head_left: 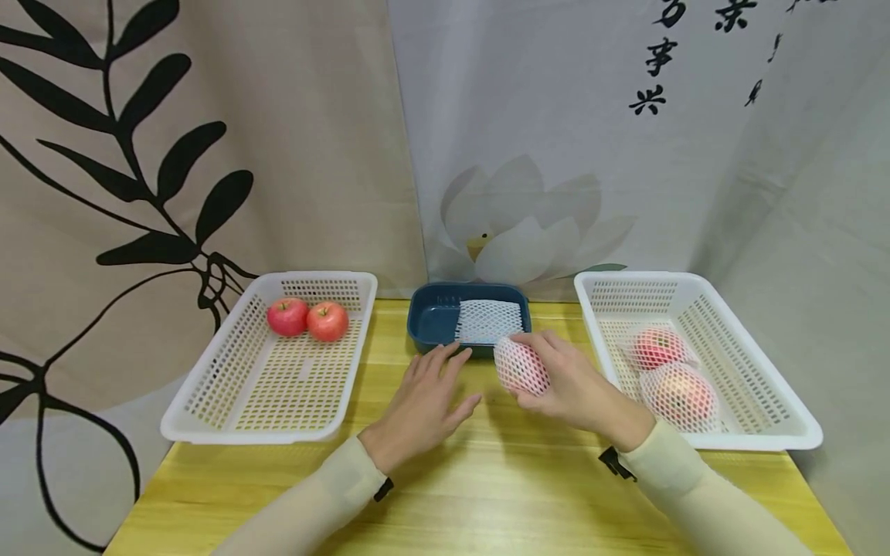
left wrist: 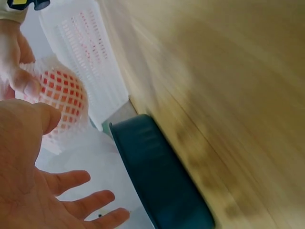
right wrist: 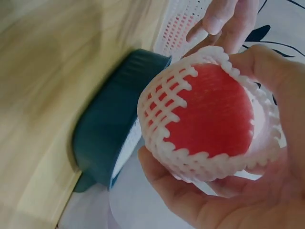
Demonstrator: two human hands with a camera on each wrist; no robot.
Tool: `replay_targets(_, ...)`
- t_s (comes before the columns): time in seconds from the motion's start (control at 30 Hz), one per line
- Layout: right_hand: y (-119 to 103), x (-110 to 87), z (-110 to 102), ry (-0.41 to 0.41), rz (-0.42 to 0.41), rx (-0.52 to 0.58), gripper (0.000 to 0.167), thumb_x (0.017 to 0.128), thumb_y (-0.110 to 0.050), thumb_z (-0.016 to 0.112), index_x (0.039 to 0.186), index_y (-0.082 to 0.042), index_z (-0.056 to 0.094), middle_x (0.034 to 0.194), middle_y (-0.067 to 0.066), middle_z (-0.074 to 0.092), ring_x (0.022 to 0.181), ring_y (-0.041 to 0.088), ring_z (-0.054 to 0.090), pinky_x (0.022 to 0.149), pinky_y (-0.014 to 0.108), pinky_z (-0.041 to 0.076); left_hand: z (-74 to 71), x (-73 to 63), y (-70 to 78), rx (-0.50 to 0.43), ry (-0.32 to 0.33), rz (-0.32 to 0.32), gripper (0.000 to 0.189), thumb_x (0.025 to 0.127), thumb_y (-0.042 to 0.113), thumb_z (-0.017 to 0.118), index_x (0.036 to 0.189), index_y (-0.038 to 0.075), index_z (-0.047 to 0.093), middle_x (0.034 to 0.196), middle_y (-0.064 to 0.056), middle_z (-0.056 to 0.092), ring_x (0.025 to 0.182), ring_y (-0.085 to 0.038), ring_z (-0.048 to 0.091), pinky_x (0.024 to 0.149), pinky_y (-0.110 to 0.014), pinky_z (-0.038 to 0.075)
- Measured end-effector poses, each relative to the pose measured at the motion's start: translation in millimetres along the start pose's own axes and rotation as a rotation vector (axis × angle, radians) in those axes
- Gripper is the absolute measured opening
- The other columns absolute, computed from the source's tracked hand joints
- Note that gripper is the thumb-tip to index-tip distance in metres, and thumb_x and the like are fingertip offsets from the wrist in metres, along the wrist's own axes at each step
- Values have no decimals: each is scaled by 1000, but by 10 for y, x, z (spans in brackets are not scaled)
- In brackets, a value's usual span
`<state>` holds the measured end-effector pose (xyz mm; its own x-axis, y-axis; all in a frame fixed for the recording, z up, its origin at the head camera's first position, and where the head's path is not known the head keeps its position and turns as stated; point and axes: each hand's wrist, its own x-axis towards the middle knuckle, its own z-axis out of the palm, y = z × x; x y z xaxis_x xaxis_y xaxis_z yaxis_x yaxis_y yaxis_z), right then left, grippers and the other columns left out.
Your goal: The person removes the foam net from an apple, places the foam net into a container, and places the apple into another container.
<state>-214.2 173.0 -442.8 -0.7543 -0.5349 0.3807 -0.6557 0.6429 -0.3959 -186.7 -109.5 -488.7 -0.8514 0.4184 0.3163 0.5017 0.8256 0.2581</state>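
My right hand (head_left: pixel 566 378) grips a red apple (right wrist: pixel 214 114) wrapped in a white foam net sleeve (right wrist: pixel 162 105), above the table in front of the dark blue tray. Red skin shows through the sleeve's open end in the right wrist view. To the left, my left hand (head_left: pixel 426 401) is held with fingers spread, holding nothing, apart from the apple. White foam netting (head_left: pixel 489 320) lies in the blue tray (head_left: pixel 433 340) behind the hands. Two bare red apples (head_left: pixel 287 316) (head_left: pixel 327 321) sit in the left white basket (head_left: pixel 208 417).
At the right stands another white basket (head_left: pixel 772 409), with two net-wrapped apples (head_left: pixel 657 348) (head_left: pixel 680 395) inside. The wooden table (head_left: pixel 480 502) extends under both baskets and the tray. A printed curtain (head_left: pixel 334 154) hangs behind the table.
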Motion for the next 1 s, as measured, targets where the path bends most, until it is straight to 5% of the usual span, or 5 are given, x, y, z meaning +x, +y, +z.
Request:
replay_targets(0.33, -75, -32, 215, -78, 38, 57, 76, 91, -26, 95, 157, -7, 64, 139, 15, 73, 108, 20, 73, 92, 41, 68, -65, -129, -86, -21, -12, -38, 72, 115, 44, 74, 172, 6, 52, 175, -26, 54, 160, -52, 55, 132, -75, 45)
replay_targets(0.63, -163, -26, 416, -175, 81, 98, 73, 94, -35, 93, 157, -13, 65, 136, 12, 65, 100, 15, 68, 80, 27, 62, -93, -230, -177, -61, -49, -67, 70, 116, 43, 73, 173, 9, 52, 176, -25, 53, 161, -50, 55, 133, -74, 45)
replay_targets(1.0, -172, -30, 577, -257, 63, 166, 71, 93, -40, 89, 155, -14, 67, 133, 10, 67, 105, 15, 66, 83, 28, 62, -112, -343, -245, -83, -46, -77, 65, 117, 41, 72, 171, 9, 56, 175, -25, 56, 158, -50, 58, 129, -74, 49)
